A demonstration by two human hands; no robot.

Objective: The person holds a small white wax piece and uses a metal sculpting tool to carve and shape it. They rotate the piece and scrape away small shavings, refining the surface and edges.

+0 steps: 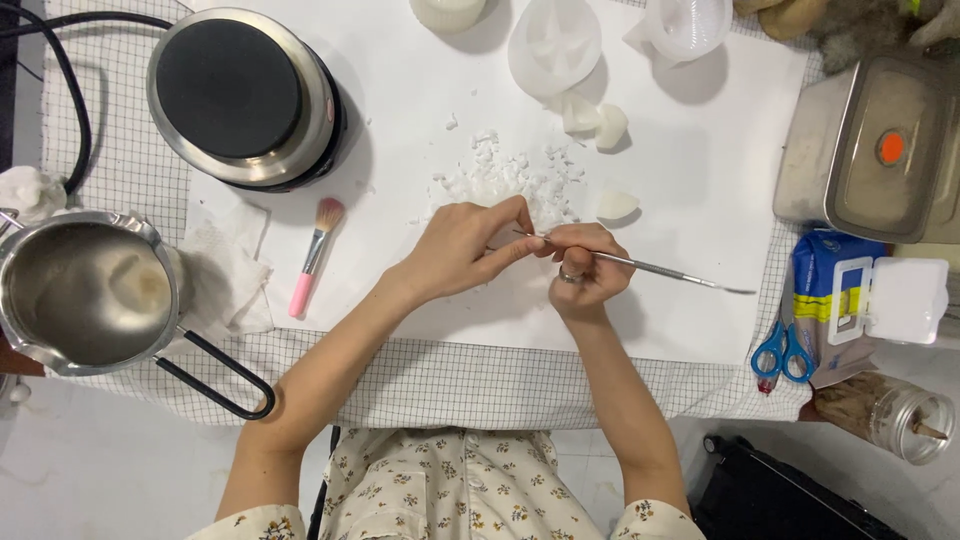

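Note:
My right hand (585, 268) grips a thin metal carving tool (665, 270) whose long end points right toward the table edge. My left hand (465, 245) meets it at the tool's near tip, thumb and forefinger pinched there. What sits between the fingertips is too small to tell. Just beyond the hands lies a scatter of white wax crumbs (510, 175) on a white sheet (700, 180). A white wax lump (614, 205) lies close to the right hand, and two more wax pieces (595, 122) lie farther back.
A round hot plate (240, 95) stands at back left, a steel pouring pot (85, 290) with a black handle at left. A pink brush (313, 257) lies beside crumpled tissue. White moulds (555, 45) sit at the back. Metal tin (870, 150), blue scissors (782, 352) and jar (900, 415) are at right.

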